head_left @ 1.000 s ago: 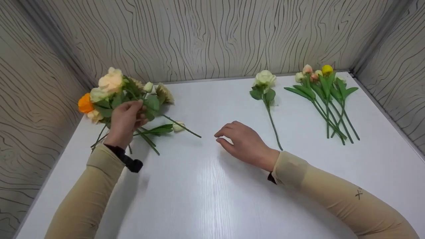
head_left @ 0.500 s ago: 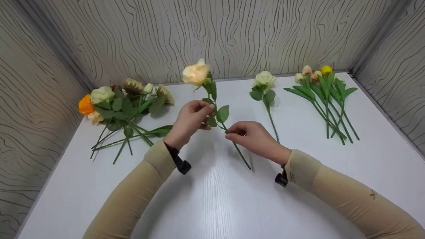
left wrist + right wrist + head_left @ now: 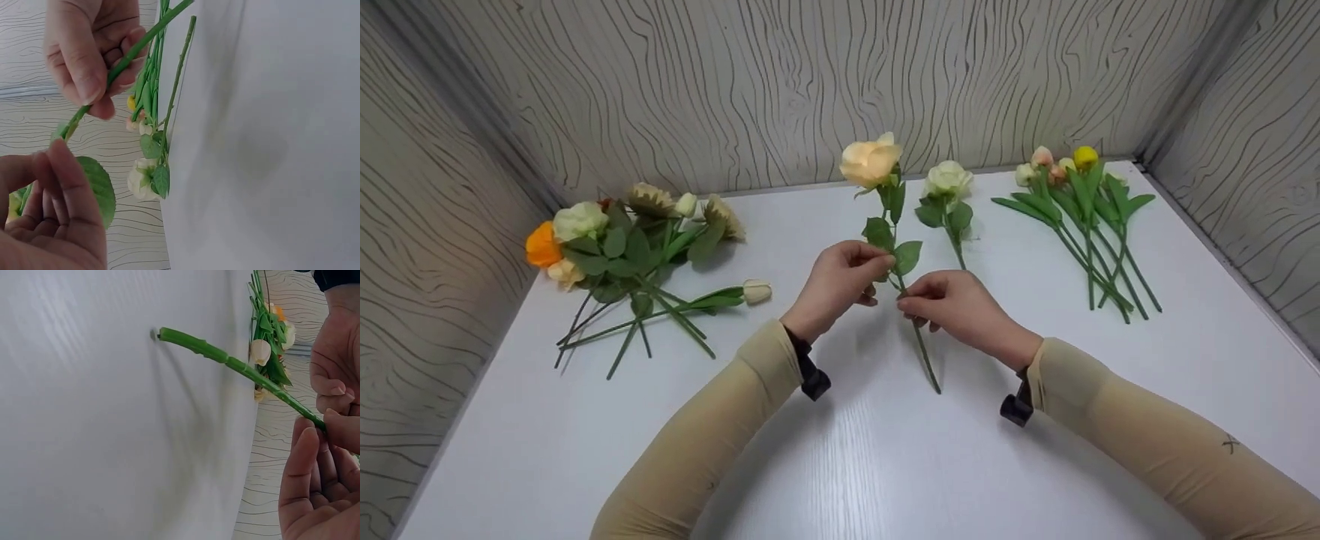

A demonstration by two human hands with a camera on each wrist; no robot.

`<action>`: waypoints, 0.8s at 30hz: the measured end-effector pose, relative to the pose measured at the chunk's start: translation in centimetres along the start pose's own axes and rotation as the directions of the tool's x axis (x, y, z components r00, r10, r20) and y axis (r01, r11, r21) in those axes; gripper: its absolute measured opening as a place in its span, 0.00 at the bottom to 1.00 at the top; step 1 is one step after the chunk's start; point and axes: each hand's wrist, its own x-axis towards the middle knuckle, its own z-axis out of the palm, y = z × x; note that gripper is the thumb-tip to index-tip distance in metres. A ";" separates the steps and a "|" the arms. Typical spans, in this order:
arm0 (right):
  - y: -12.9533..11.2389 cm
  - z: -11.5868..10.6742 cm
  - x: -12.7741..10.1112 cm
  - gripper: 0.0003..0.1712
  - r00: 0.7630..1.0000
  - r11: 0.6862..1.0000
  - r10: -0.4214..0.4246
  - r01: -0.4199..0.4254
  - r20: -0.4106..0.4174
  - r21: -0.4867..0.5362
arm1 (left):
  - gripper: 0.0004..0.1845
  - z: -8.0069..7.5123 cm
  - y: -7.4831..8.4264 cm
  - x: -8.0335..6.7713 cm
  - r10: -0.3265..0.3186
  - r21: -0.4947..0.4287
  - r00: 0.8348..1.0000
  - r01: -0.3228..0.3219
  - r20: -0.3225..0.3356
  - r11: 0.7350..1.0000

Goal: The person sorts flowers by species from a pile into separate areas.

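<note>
Above the middle of the white wood-grain worktop (image 3: 840, 450), both hands hold one artificial peach-coloured rose on a long green stem (image 3: 871, 161), lifted clear of the surface with its bloom towards the back wall. The left hand (image 3: 836, 283) has its fingers (image 3: 870, 253) curled and pinching the stem just under the lower leaves; the right hand (image 3: 952, 306) pinches the same stem a little lower — thumb and fingertips closed on it — and the cut end hangs down below both hands, close to the worktop. Just beside the held flower, to the right, lies a single pale cream rose (image 3: 947, 180). Farther right lies a bundle of small tulip-like buds with long green leaves (image 3: 1076, 202). At the far left rests a loose heap of mixed flowers — orange, cream and tan (image 3: 615, 240).
</note>
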 end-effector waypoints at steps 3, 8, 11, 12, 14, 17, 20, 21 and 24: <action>0.2 0.0 0.1 0.13 1.000 1.000 0.006 -0.006 -0.005 -0.004 | 0.10 0.4 -0.5 0.1 -0.009 0.045 1.000 0.009 0.013 0.999; 0.3 0.1 0.1 0.14 1.000 0.999 0.030 -0.030 -0.005 0.021 | 0.09 0.6 -0.7 0.4 -0.047 0.088 0.999 0.047 -0.004 0.995; 0.3 0.2 0.1 0.16 0.999 0.997 0.043 -0.043 -0.001 0.056 | 0.09 0.3 -0.7 0.7 -0.068 0.094 0.998 0.069 -0.016 0.993; 0.3 0.2 0.1 0.17 0.999 0.996 0.048 -0.048 0.000 0.073 | 0.10 0.2 -0.7 0.8 -0.074 0.093 0.997 0.076 -0.021 0.993; 0.4 0.1 0.1 0.17 0.999 0.994 0.050 -0.049 -0.004 0.098 | 0.10 0.1 -0.8 1.0 -0.082 0.081 0.996 0.083 -0.025 0.993; 0.4 0.0 0.4 0.15 0.999 0.992 0.048 -0.046 -0.014 0.120 | 0.10 0.1 -0.9 1.3 -0.081 0.057 0.996 0.083 -0.029 0.995; 0.4 -0.6 1.1 0.15 0.998 0.993 0.053 -0.050 -0.022 0.107 | 0.12 0.3 -1.0 1.3 -0.062 0.060 0.997 0.064 -0.036 0.996; 0.4 -0.9 1.4 0.15 0.998 0.993 0.063 -0.061 -0.023 0.102 | 0.13 0.4 -1.0 1.1 -0.049 0.085 0.998 0.052 -0.041 0.995; 0.6 -2.2 2.6 0.15 0.993 0.991 0.114 -0.111 -0.039 0.074 | 0.16 0.7 -1.2 0.7 0.020 0.307 0.999 -0.005 -0.045 0.952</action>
